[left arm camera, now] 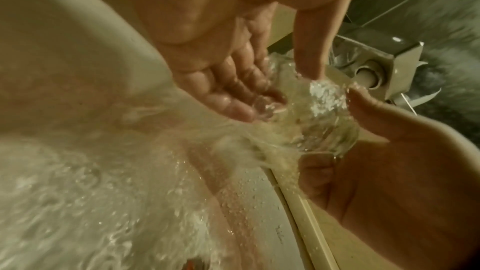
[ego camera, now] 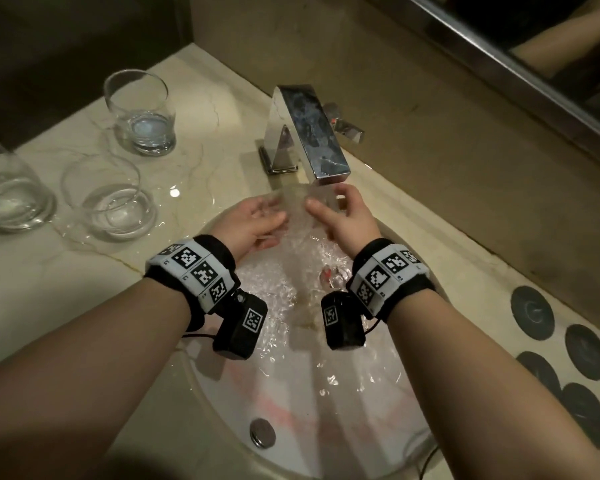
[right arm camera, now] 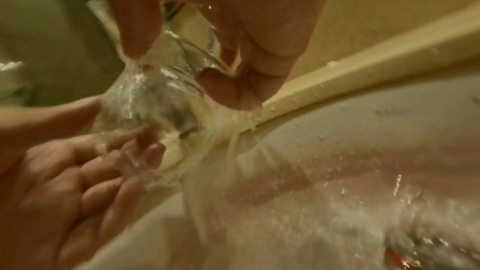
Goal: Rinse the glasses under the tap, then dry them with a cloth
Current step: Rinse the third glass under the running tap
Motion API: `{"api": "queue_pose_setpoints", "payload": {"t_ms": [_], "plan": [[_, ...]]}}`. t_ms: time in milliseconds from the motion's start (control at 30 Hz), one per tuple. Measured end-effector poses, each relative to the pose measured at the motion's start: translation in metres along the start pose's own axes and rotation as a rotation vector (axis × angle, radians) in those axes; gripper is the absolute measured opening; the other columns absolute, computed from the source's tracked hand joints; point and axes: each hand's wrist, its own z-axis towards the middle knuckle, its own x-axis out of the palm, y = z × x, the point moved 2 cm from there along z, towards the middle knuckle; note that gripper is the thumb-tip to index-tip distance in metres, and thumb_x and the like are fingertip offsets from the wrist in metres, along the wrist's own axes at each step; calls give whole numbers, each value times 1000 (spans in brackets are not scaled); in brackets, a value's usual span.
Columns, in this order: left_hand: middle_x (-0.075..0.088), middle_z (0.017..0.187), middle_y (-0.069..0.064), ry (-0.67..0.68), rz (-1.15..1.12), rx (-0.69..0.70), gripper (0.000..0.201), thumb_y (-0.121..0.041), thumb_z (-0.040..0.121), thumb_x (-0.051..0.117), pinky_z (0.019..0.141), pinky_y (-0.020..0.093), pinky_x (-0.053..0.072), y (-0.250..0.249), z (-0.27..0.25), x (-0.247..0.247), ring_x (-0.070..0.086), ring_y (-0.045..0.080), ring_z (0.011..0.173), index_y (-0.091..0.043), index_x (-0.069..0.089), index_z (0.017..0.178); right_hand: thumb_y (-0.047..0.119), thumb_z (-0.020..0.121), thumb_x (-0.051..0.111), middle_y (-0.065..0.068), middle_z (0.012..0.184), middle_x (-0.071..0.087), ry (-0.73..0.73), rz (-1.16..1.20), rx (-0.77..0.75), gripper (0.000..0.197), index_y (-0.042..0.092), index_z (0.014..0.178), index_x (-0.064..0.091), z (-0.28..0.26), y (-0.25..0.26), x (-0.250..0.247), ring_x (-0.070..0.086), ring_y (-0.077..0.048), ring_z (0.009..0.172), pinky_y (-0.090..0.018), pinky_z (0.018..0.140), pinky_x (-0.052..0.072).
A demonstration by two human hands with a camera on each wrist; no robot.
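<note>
Glass is what we hold: a clear, round drinking tumbler (ego camera: 312, 206) lies tilted between our two hands under the running tap, above the back of the white oval basin (ego camera: 222, 386). Nearest us, a round metal drain plug (ego camera: 262, 433) sits in the basin floor, and water sheets across the bowl. Our left hand (ego camera: 257, 223) lies palm up with straight, relaxed fingers (left arm camera: 233, 93) touching the tumbler's lower side. Our right hand (ego camera: 343, 216) grips it, thumb and curled fingers (right arm camera: 233, 87) pinching its wall. Above them the square chrome tap (ego camera: 309, 133) pours onto the tumbler. On the pale marble counter (ego camera: 84, 271) to the left three more clear tumblers stand upright, two close (ego camera: 7, 199) (ego camera: 111, 202) and one farther back (ego camera: 141, 114). Dark round discs (ego camera: 586, 351) lie on the counter to the right. A mirror edge (ego camera: 520, 57) runs along the far wall.
</note>
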Motion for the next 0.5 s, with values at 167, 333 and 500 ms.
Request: {"api": "queue_pose_setpoints", "payload": {"t_ms": [167, 333, 500], "plan": [[66, 96, 1, 116, -10, 66, 22, 5, 87, 54, 80, 25, 55, -8, -2, 2, 65, 10, 89, -13, 59, 98, 59, 63, 70, -11, 127, 56, 86, 296, 196, 85, 18, 132, 41, -2, -11, 2, 64, -23, 90, -33, 69, 52], [69, 93, 9, 166, -105, 37, 12, 0, 94, 45, 75, 29, 59, -12, -1, 12, 70, 17, 87, -7, 55, 96, 27, 86, 68, -11, 112, 57, 208, 387, 190, 59, 25, 134, 34, -8, -19, -5, 55, -14, 71, -26, 64, 46], [72, 81, 6, 163, -227, -23, 15, -2, 95, 44, 72, 34, 59, -18, 3, 14, 71, 15, 78, -7, 57, 92, 12, 78, 74, -5, 134, 47, 226, 305, 118, 81, 30, 142, 28, -7, -23, -11, 57, -21, 109, -31, 78, 49]]}}
